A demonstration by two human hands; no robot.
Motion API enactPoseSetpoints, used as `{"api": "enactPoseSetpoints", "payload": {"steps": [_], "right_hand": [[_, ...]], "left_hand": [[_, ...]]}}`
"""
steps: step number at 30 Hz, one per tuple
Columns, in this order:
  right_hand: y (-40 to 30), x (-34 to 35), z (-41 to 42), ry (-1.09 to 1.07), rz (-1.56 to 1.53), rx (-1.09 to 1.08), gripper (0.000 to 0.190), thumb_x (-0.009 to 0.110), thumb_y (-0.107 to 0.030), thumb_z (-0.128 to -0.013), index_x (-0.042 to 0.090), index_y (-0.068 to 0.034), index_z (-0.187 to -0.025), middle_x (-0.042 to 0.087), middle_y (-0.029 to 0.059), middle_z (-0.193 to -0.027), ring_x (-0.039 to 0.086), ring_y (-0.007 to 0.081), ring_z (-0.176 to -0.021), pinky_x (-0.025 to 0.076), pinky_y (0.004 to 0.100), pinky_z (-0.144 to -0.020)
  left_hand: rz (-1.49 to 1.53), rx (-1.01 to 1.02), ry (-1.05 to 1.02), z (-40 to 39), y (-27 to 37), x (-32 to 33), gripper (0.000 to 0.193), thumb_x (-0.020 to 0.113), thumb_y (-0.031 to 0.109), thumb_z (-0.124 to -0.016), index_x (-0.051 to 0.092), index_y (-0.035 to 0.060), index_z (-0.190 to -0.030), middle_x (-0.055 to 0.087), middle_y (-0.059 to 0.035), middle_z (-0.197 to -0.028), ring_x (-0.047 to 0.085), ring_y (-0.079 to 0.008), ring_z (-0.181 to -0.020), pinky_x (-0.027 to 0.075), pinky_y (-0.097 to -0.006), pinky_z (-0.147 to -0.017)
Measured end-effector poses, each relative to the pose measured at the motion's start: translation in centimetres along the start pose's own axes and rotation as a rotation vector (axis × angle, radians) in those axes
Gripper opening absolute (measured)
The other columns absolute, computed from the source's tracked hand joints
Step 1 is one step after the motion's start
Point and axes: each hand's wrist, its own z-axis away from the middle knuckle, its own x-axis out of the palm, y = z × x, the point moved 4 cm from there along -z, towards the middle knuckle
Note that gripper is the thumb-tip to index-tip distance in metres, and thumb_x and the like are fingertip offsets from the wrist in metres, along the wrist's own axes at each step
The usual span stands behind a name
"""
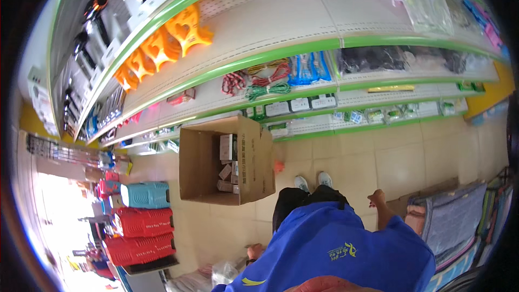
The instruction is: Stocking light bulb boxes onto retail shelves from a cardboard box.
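Observation:
My right hand hangs at my side above the tiled floor, fingers loosely bent and slightly apart, with nothing seen in it. Low at my other side is my left hand, partly hidden by my blue shirt. A thin dark edge shows at its fingers, too small to make out. Before me, to the left, stands an open cardboard box with printed writing on its side. Several small cartons lie loose inside it, and a taller white carton rests among them. Neither hand touches the box.
Green-edged shelves run across the front, holding orange plastic items, coiled cords and packaged goods. Red plastic crates and a teal one stand left. Folded textiles are stacked right. My shoes are on the floor.

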Motion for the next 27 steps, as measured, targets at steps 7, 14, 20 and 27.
{"api": "enactPoseSetpoints", "payload": {"steps": [7, 14, 20, 27], "right_hand": [[-1.4, 1.9, 0.9, 0.066, 0.193, -0.096, 0.019, 0.065, -0.01, -0.077, 0.063, 0.009, -0.074, 0.069, 0.022, -0.07, 0.071, 0.0272, -0.06, 0.059, 0.038, -0.06], [-13.6, 3.8, -0.6, 0.272, 0.213, -0.682, 0.014, 0.061, -0.009, -0.074, 0.07, -0.001, -0.082, 0.07, 0.0167, -0.082, 0.069, 0.0312, -0.079, 0.055, 0.0418, -0.078], [-18.8, 6.2, 4.5, 0.266, 0.13, -0.882, 0.02, 0.061, -0.009, -0.073, 0.071, -0.006, -0.09, 0.069, 0.0169, -0.094, 0.065, 0.0351, -0.094, 0.051, 0.0433, -0.087], [-3.6, 9.8, 10.4, 0.293, -0.043, -0.574, 0.018, 0.057, -0.018, -0.084, 0.07, -0.005, -0.086, 0.069, 0.0187, -0.087, 0.066, 0.0361, -0.085, 0.054, 0.0438, -0.075]], "left_hand": [[0.87, -0.408, 1.088, -0.9, -0.8, -28.9, 0.028, 0.056, 0.025, -0.095, 0.067, -0.001, -0.095, 0.07, -0.0173, -0.077, 0.067, -0.0288, -0.068, 0.052, -0.0391, -0.063], [0.822, 0.086, 1.165, -6.9, 2.2, -38.3, 0.025, 0.06, 0.023, -0.094, 0.065, 0.0005, -0.104, 0.066, -0.0178, -0.098, 0.064, -0.0321, -0.09, 0.05, -0.0416, -0.078], [0.626, 0.159, 0.913, -11.8, 2.5, -34.5, 0.027, 0.053, 0.025, -0.095, 0.066, 0.0006, -0.096, 0.065, -0.0216, -0.091, 0.06, -0.0413, -0.087, 0.047, -0.0491, -0.078], [0.77, 0.267, 1.022, -10.7, 3.8, -37.5, 0.03, 0.051, 0.023, -0.096, 0.064, -0.0034, -0.104, 0.066, -0.0234, -0.1, 0.062, -0.0412, -0.093, 0.049, -0.046, -0.083]]}}
